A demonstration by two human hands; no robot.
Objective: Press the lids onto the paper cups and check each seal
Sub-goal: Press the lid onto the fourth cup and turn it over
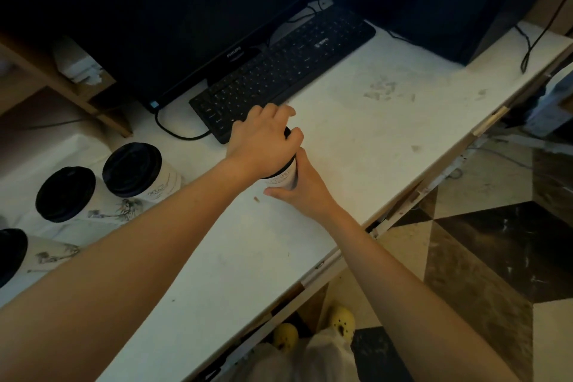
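Observation:
A white paper cup (282,178) with a black lid (287,132) stands on the white counter (356,139) in front of the keyboard. My left hand (263,141) lies over the lid, fingers curled down around its rim, hiding most of it. My right hand (302,187) grips the cup's side from the right and below. Three more lidded cups stand at the left: one (133,169) nearest, one (65,194) further left, and one (12,254) cut off by the frame edge.
A black keyboard (279,71) and a monitor (186,34) stand just behind the cup, with a cable (173,130) looping on the counter. The counter's front edge (403,214) runs diagonally at the right, with tiled floor beyond. A wooden shelf (62,84) is at the far left.

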